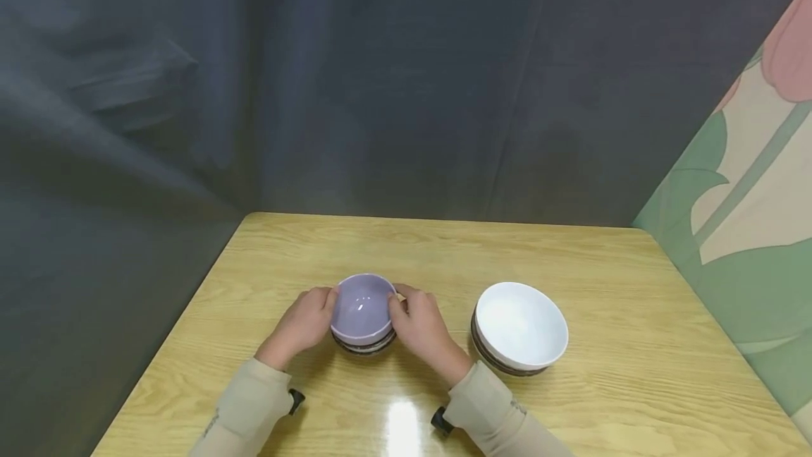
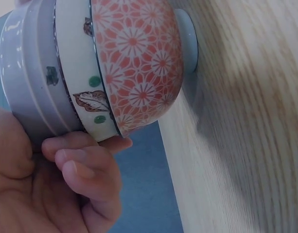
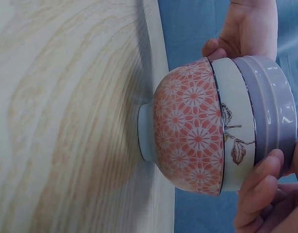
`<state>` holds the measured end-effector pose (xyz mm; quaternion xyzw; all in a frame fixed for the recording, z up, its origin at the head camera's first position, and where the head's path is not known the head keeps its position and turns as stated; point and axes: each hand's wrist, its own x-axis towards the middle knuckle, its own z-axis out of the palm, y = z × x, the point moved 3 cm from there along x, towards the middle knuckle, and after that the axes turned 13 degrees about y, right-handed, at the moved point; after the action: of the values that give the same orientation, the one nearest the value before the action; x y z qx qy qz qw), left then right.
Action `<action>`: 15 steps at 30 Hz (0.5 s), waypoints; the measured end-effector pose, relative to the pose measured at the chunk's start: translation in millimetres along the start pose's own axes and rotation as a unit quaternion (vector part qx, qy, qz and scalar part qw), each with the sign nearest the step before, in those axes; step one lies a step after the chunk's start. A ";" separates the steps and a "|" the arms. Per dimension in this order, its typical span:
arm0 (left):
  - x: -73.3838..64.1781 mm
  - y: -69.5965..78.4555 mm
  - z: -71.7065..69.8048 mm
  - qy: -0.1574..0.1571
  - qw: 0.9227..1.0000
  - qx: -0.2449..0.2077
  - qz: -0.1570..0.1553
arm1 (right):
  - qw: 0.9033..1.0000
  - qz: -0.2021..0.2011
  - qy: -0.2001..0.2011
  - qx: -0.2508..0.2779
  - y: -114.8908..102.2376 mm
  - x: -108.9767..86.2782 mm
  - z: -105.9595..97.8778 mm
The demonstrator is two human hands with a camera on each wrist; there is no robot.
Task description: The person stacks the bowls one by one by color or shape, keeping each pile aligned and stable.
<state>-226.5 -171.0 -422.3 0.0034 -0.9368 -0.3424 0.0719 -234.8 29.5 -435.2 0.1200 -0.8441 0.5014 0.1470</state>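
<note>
A lavender bowl (image 1: 361, 309) tops a stack of three nested bowls near the middle of the table. Below it sits a cream bowl (image 2: 78, 56) with leaf and green dot decoration, then a red bowl (image 2: 139, 58) with white flowers, its pale foot at the wood. My left hand (image 1: 303, 323) grips the lavender bowl's left side, thumb at the rim. Opposite, my right hand (image 1: 420, 326) holds the right side, also with its thumb at the rim. In the wrist views, curled fingers lie against the lavender and cream walls.
To the right stands a second stack, with a white bowl (image 1: 521, 326) uppermost and a dark-edged bowl (image 1: 487, 357) beneath. The wooden table (image 1: 634, 344) ends at a dark curtain (image 1: 406, 90) behind and on the left. A flower-patterned panel (image 1: 742, 288) borders the right side.
</note>
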 end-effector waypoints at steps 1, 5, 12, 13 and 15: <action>-0.1 -0.9 0.5 -0.003 1.000 -0.002 -0.001 | 1.000 0.002 0.000 -0.001 -0.2 -0.1 0.1; -2.2 -2.9 1.2 -0.006 1.000 -0.007 -0.001 | 1.000 0.012 -0.003 0.003 -0.8 -1.8 1.4; -1.7 -0.9 0.5 -0.007 1.000 -0.012 0.000 | 1.000 0.012 0.002 0.006 -0.4 -1.9 2.1; -1.0 -0.8 0.6 -0.009 1.000 -0.014 -0.001 | 1.000 0.012 0.003 0.005 -0.2 -1.4 1.9; 0.4 -0.7 0.9 -0.013 1.000 -0.018 -0.002 | 1.000 0.010 0.003 0.006 0.2 -0.3 1.5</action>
<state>-227.0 -170.9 -423.4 -0.0003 -0.9314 -0.3592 0.0595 -234.8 28.4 -436.2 0.1107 -0.8420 0.5081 0.1435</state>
